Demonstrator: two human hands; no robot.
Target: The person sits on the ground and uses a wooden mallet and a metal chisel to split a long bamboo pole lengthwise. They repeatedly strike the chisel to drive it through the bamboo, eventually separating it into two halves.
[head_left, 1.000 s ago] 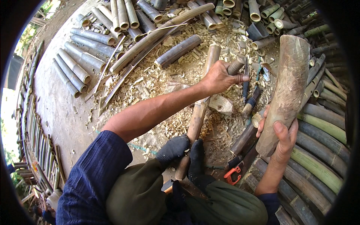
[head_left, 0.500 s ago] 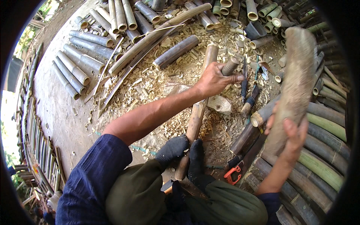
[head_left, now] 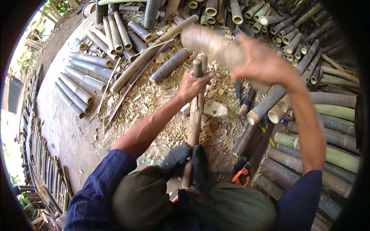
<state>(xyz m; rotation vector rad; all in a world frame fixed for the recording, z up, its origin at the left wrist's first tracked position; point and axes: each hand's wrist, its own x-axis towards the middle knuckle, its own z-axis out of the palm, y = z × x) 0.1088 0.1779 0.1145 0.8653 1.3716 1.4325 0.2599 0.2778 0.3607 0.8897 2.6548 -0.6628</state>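
Observation:
My left hand [head_left: 191,85] is closed round an upright short rod with a blunt round top [head_left: 197,68]; the rod's lower end is hidden. The rod stands at the far part of a bamboo length [head_left: 194,125]. My two feet in black socks [head_left: 176,158] clamp that bamboo's near part between them. At the upper right, my right hand [head_left: 264,63] grips a thick wooden club [head_left: 216,44], blurred by motion. The club lies slantwise, its far end just beyond the rod's top and apart from it as far as I can see. A pale wood chunk [head_left: 216,109] rests beside the bamboo.
Wood chips [head_left: 154,111] cover the ground. An orange-handled saw [head_left: 241,177] lies near my right knee. Cut bamboo tubes [head_left: 90,79] lie at the left, more bamboo [head_left: 335,111] is stacked at the right. A long pole [head_left: 142,59] and a dark bamboo piece [head_left: 169,65] lie ahead.
My right hand has swung the club from the far right up and leftward, near the rod. My left hand has shifted left, and the rod now stands more upright.

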